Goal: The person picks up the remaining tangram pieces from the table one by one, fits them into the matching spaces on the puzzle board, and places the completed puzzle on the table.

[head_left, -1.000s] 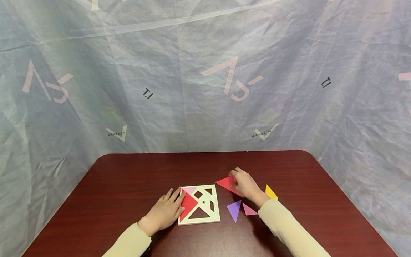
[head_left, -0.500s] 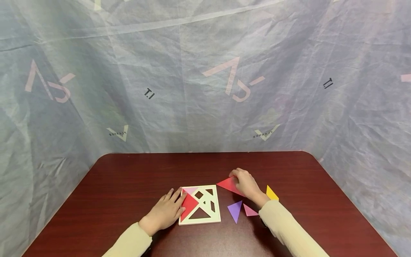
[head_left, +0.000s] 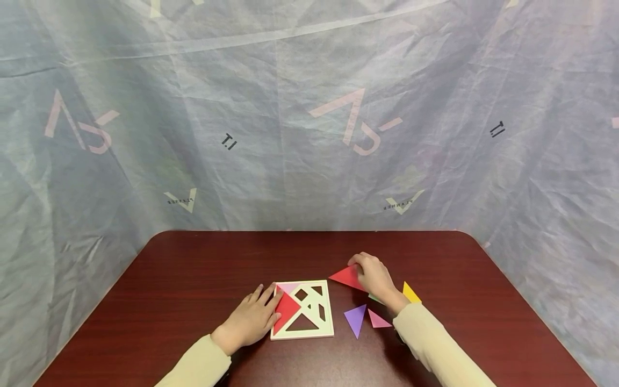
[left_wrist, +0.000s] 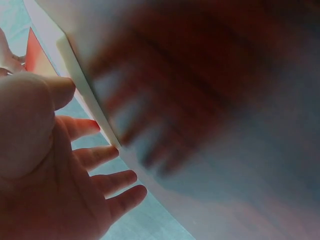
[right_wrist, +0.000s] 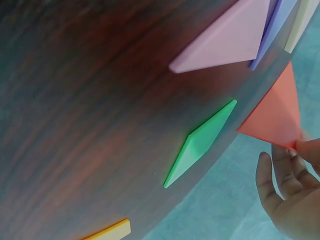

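My left hand lies along the left side of a cream puzzle board, its fingers spread and partly over a red triangle set in it. The left wrist view shows straight fingertips at the board's edge. A light pink piece fills the board's upper left corner; several other cutouts show the dark table. To the board's right, my right hand pinches a second large red triangle by one corner, clear in the right wrist view. A green parallelogram lies below that hand, mostly hidden in the head view.
On the table, a purple triangle and a pink triangle lie in front of my right hand. A yellow piece sits right of its wrist. Behind the table hangs a grey cloth.
The red triangle in my right hand has shifted slightly up at its near side, and part of the green piece now shows beneath it. My left hand stays on the board.
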The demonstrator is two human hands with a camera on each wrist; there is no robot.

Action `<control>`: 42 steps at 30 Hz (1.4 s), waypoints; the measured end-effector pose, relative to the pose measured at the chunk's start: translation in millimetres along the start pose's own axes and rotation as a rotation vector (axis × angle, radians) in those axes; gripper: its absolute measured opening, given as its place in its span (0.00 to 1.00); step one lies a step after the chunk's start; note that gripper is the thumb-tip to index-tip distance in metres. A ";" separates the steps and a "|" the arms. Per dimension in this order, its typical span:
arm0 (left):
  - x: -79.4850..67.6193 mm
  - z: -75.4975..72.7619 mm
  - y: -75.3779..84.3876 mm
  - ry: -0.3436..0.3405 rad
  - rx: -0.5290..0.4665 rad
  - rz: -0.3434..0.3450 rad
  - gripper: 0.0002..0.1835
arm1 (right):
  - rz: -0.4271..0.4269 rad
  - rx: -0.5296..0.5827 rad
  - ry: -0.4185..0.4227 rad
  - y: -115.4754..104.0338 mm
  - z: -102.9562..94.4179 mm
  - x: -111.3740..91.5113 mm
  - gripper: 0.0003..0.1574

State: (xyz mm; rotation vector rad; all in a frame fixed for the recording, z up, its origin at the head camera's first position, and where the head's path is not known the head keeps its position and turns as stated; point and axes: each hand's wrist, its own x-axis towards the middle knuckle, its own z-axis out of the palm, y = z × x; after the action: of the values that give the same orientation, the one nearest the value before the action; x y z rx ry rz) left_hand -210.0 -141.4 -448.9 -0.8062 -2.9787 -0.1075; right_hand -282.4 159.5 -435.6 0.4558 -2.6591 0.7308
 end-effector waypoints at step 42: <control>2.0 3.2 -3.4 -0.015 -0.012 -0.003 0.26 | -0.326 0.174 -0.062 -54.7 14.8 -11.5 0.17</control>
State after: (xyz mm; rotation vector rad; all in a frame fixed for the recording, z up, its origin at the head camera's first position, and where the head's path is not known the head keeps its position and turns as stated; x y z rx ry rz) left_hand -213.6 -143.0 -452.2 -0.8075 -2.9964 -0.1196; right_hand -254.4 109.3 -428.9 0.9459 -2.4961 0.8564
